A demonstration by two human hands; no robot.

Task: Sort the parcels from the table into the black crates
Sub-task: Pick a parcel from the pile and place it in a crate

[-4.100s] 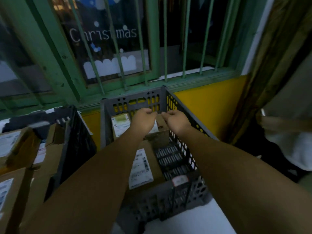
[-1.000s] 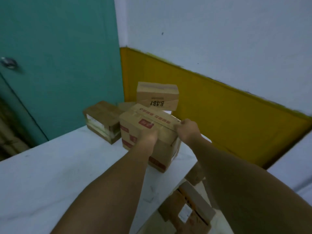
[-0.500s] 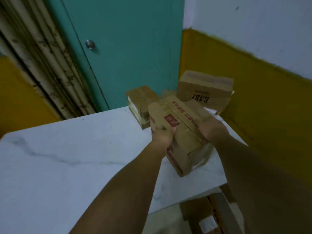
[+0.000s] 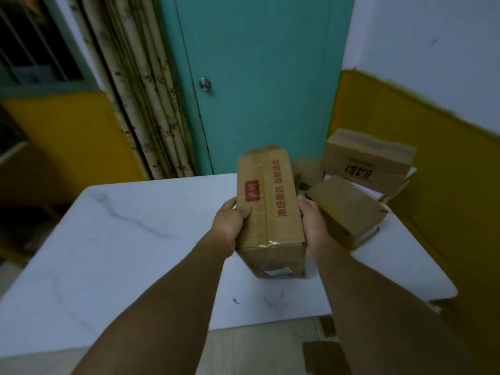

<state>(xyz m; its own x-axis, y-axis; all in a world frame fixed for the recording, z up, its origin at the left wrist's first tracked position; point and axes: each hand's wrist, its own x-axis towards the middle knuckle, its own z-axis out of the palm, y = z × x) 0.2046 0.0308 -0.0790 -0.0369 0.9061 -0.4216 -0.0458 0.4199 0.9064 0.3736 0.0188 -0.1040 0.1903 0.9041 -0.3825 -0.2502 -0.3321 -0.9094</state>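
Observation:
I hold a brown cardboard parcel [image 4: 270, 207] with red print above the white marble table [image 4: 130, 253]. My left hand [image 4: 230, 226] grips its left side, thumb curled over the top edge. My right hand [image 4: 313, 226] grips its right side. Two more cardboard parcels lie at the table's far right corner: a plain one [image 4: 346, 209] just right of my right hand, and one marked "BABI" [image 4: 368, 161] behind it. No black crate is in view.
A teal door [image 4: 259, 77] stands behind the table, with a curtain [image 4: 143, 104] to its left and a barred window at the far left. Yellow and white wall runs along the right. A cardboard piece [image 4: 324, 358] lies on the floor below the table's near edge.
My hands left the grey crate and took hold of the red-printed parcel. Over the last second it rose off the table and turned lengthwise toward me, while my view swung left.

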